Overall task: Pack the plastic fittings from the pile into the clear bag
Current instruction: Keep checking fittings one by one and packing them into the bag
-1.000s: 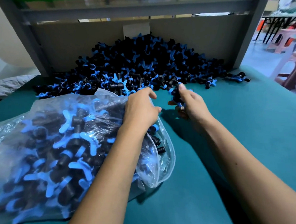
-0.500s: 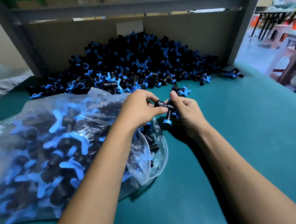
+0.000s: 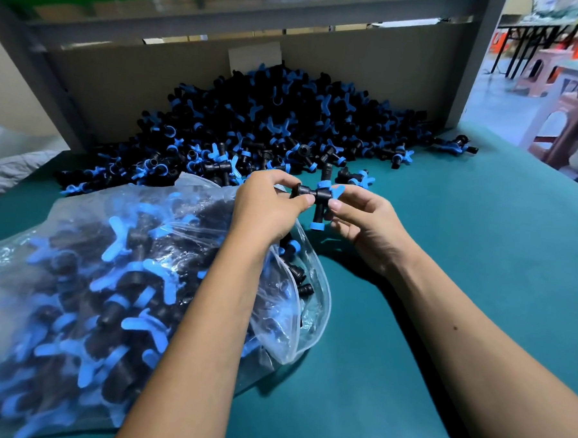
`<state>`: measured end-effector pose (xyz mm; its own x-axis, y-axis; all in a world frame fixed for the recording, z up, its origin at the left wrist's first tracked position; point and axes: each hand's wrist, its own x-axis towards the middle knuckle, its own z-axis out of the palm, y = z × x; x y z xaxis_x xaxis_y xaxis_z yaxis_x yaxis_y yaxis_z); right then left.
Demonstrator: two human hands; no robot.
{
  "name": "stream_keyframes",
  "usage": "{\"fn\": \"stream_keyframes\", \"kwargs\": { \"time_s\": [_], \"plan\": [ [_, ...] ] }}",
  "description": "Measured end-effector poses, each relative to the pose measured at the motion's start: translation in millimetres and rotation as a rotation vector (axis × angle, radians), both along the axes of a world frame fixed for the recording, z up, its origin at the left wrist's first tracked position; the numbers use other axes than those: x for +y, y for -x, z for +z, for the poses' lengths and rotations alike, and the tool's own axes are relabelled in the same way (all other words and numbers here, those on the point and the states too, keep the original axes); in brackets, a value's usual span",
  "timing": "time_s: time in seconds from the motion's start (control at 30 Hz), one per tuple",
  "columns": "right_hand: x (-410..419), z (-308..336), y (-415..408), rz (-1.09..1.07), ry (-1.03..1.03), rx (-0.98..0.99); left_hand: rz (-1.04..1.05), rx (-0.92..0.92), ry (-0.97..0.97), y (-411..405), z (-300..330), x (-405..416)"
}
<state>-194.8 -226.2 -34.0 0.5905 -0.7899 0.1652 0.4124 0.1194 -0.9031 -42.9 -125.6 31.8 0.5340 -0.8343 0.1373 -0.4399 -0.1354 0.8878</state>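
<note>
Black-and-blue fitting [image 3: 319, 195] pinched between left hand [image 3: 268, 207] and right hand [image 3: 364, 219], above clear bag [image 3: 77, 274]

A teal table surface [image 3: 479, 262] fills the foreground. At its far edge stands a brown cardboard backing [image 3: 372, 65] with a small white label [image 3: 255, 57], framed by a grey metal beam [image 3: 224, 18] above and slanted grey posts [image 3: 480, 54] at the sides. Beyond the right post, plastic stools [image 3: 568, 109] stand on a pale floor. Grey cloth [image 3: 12, 171] lies at far left.
</note>
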Motion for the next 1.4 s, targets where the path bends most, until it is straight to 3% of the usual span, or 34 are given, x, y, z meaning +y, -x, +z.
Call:
{"fn": "stream_keyframes", "kwargs": {
  "time_s": [0.17, 0.3, 0.53, 0.73, 0.97, 1.27, 1.4],
  "plan": [
    [6, 2, -1, 0.131, 0.039, 0.04, -0.027, -0.003, 0.043, 1, -1, -1],
    [10, 3, -4, 0.054, -0.002, 0.037, -0.029, -0.027, 0.027, 0, -3, -1],
    [14, 4, -5, 0.139, -0.026, 0.053, 0.123, 0.072, 0.094, -5, -4, -5],
    [8, 7, -4, -0.128, -0.035, -0.02, -0.03, -0.068, -0.018, 1, -6, -2],
    [5, 10, 4, -0.056, -0.039, -0.044, -0.113, -0.077, 0.016, 2, -4, 2],
    [11, 11, -1, -0.211, 0.146, 0.12, -0.064, -0.089, -0.033, 3, -5, 2],
    [5, 8, 0, -0.319, 0.059, 0.053, 0.009, -0.059, 0.043, 2, -5, 1]
  ]
}}
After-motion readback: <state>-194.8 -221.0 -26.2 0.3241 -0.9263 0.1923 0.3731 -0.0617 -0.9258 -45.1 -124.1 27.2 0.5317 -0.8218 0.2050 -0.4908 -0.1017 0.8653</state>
